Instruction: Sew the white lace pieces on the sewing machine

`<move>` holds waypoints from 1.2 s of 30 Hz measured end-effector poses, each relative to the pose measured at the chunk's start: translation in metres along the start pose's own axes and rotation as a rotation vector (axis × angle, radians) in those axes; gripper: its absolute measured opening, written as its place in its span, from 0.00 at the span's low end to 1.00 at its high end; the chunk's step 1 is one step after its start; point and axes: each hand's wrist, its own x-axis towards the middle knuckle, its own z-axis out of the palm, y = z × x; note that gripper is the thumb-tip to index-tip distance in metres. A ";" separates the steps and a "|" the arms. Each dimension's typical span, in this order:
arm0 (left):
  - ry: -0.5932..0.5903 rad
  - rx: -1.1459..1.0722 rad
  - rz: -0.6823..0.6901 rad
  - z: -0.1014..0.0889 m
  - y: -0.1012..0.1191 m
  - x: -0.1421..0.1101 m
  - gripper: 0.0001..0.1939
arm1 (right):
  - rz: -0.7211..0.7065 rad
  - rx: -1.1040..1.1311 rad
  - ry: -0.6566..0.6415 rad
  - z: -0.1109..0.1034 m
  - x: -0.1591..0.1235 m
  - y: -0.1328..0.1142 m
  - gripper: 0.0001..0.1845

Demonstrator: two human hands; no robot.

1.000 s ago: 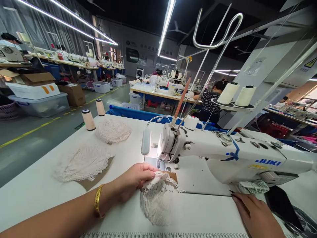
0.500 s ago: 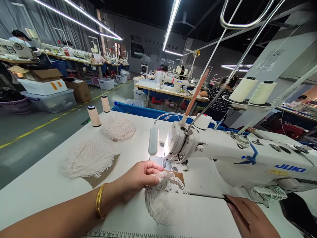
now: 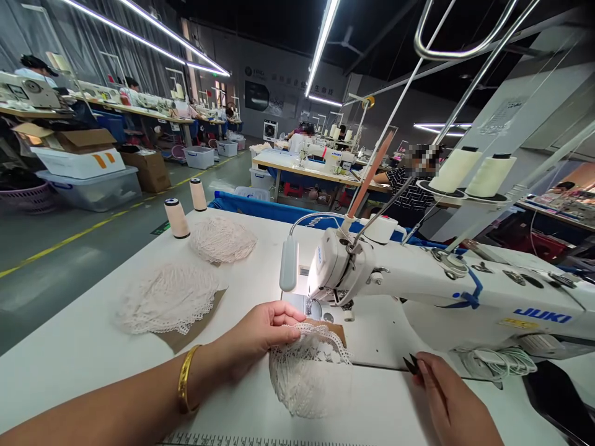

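My left hand (image 3: 269, 328), with a gold bangle at its wrist, pinches the scalloped edge of a white lace piece (image 3: 309, 384) between thumb and fingers. The lace hangs toward me on the white table, just in front of the sewing machine's needle area. A bit of brown card (image 3: 337, 332) shows behind its upper edge. To the right, my right hand (image 3: 446, 390) is closed around small dark thread snips (image 3: 411, 364), their pointed blades apart and aimed left. Most of the snips is hidden in the fingers.
The white sewing machine (image 3: 400, 272) fills the right, with a small lamp (image 3: 289, 265) by its head. Two lace stacks (image 3: 167, 297) and two thread cones (image 3: 176, 218) stand on the left. A ruler strip (image 3: 260, 441) runs along the front. A co-worker (image 3: 413, 186) sits beyond.
My right hand has moved left and slightly up, and the snips' blades now show more clearly. The lace has shifted slightly left and lies flatter; my left hand stays nearly in place.
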 end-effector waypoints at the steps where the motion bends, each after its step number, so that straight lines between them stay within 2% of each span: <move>1: 0.003 0.001 0.001 0.000 -0.001 0.000 0.25 | 0.066 0.123 -0.071 0.001 0.004 -0.019 0.18; 3: 0.004 0.008 0.011 -0.001 -0.003 0.001 0.26 | 0.120 0.342 -0.147 0.005 0.016 -0.062 0.18; 5: -0.005 0.021 0.020 0.000 -0.005 0.002 0.27 | 0.027 0.510 -0.251 0.009 0.034 -0.103 0.20; 6: -0.012 0.033 0.023 0.000 -0.006 0.002 0.28 | -0.020 0.566 -0.343 0.012 0.045 -0.120 0.21; 8: -0.033 0.079 0.036 0.000 -0.007 0.004 0.26 | -0.035 0.597 -0.455 0.021 0.064 -0.145 0.21; 10: -0.044 0.187 0.084 -0.001 -0.008 0.005 0.22 | -0.064 0.580 -0.431 0.033 0.078 -0.156 0.14; 12: -0.005 0.394 0.227 -0.003 -0.010 0.004 0.14 | -0.183 0.531 -0.290 0.047 0.083 -0.157 0.12; 14: 0.070 0.637 0.482 -0.006 -0.011 0.003 0.06 | -0.387 0.454 -0.077 0.058 0.080 -0.153 0.11; 16: 0.137 0.830 0.768 -0.008 -0.011 0.000 0.06 | -0.569 0.359 0.117 0.064 0.073 -0.149 0.10; 19: 0.200 0.978 1.051 -0.008 -0.010 -0.001 0.10 | -0.696 0.244 0.222 0.063 0.065 -0.146 0.11; 27: 0.266 1.056 1.250 -0.005 -0.009 0.000 0.11 | -0.728 0.195 0.255 0.058 0.067 -0.151 0.13; 29: 0.237 1.056 1.265 -0.004 -0.009 0.000 0.10 | -0.717 0.213 0.248 0.060 0.066 -0.151 0.12; 32: 0.159 1.035 1.265 -0.005 -0.008 0.001 0.11 | -0.653 0.314 0.172 0.062 0.065 -0.149 0.09; 36: 0.158 1.040 1.230 -0.006 -0.008 0.003 0.11 | -0.551 0.427 0.094 0.062 0.068 -0.147 0.06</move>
